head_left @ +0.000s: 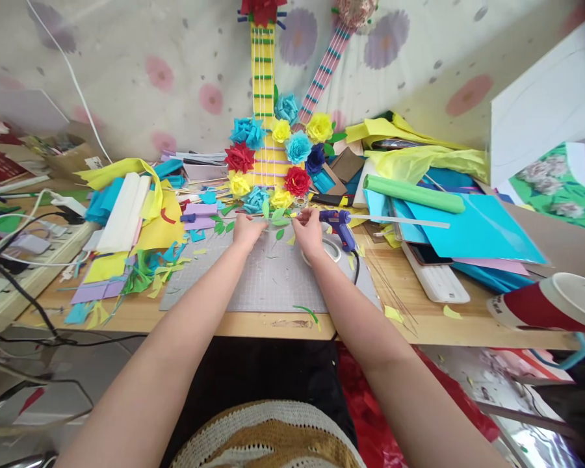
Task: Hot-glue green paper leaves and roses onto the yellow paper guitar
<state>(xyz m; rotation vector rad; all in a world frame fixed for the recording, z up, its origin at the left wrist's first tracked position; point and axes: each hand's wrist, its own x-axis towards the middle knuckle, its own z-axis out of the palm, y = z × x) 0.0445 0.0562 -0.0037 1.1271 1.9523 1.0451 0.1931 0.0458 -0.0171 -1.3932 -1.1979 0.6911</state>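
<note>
Fingers (259,225) pinching leafy stem (279,223) at both ends, lying left-right

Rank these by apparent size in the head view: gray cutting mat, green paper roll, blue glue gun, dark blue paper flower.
1. gray cutting mat
2. green paper roll
3. blue glue gun
4. dark blue paper flower, which sits farther back, so its rank against the gun is unsure

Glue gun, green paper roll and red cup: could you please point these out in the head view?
glue gun (344,227), head view, on its blue body above the handle.
green paper roll (414,193), head view, on the middle of the roll.
red cup (531,305), head view, on its red side wall.
</note>
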